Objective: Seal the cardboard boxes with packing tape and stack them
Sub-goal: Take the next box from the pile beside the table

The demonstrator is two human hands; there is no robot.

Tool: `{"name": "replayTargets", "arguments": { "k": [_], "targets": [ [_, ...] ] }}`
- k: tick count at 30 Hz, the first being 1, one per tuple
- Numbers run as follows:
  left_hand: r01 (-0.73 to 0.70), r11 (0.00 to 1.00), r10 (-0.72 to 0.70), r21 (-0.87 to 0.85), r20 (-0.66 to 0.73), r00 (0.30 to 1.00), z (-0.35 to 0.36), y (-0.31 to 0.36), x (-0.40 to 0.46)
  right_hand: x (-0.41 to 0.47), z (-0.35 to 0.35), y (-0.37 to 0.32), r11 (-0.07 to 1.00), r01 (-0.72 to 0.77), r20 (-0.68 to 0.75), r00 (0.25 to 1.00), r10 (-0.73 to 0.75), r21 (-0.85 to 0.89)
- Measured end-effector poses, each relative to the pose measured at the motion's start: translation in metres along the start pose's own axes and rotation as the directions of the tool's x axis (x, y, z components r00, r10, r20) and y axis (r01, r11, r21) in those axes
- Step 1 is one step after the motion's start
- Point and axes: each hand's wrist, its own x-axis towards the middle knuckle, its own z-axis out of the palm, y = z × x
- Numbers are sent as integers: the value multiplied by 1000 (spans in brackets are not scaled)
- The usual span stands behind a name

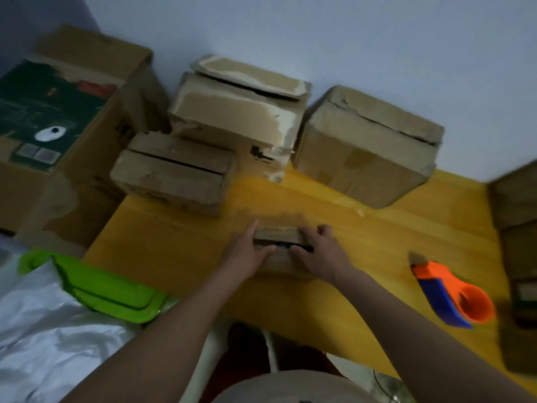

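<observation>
I watched both hands close on a small box (278, 234) that sat on the yellow table (180, 245), near its front edge and about midway across. The left hand (246, 251) held the box's left end, thumb curled over the top toward the dark gap between the flaps, forefinger stretched along the far side. The right hand (322, 251) gripped the right end, fingers bent over the far edge and thumb lying along the gap. A shiny strip showed along the box's far top edge; I could not tell whether it was tape.

The tape dispenser (453, 295), orange and blue, lay on the table well to the right of the hands, untouched. Four more cardboard boxes (366, 149) stood at the back against the wall, their flaps loose or cracked open. A darker stack (520, 228) sat at the right edge. A green tray (113, 289) lay on white sheeting beside the table's left side.
</observation>
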Motion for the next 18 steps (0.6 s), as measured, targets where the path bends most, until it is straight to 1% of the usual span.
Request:
{"name": "replayTargets", "arguments": {
  "k": [4,8,11,13,15,17,18],
  "targets": [
    [-124,992,123,4,74,990,59,41,-5,-26,-19,64,997,-78,-69,995,77,-7],
    [-256,966,250,32,121,961,107,77,-15,-50,-29,123,988,-139,-135,980,147,66],
    [-311,950,305,17,148,941,131,95,-19,-60,-33,155,977,-184,-183,962,201,107],
    [-340,941,335,7,148,931,142,103,-22,-63,-35,170,972,-223,-226,946,234,71],
    [-376,927,372,-2,150,916,151,109,-25,-65,-33,181,966,-259,-276,929,246,-13],
    [-415,909,401,44,179,898,155,114,-30,-67,-30,190,962,-268,-303,922,240,-57],
    [-433,898,409,76,219,886,156,116,-33,-68,-28,193,964,-259,-310,922,231,-52]
  ]
}}
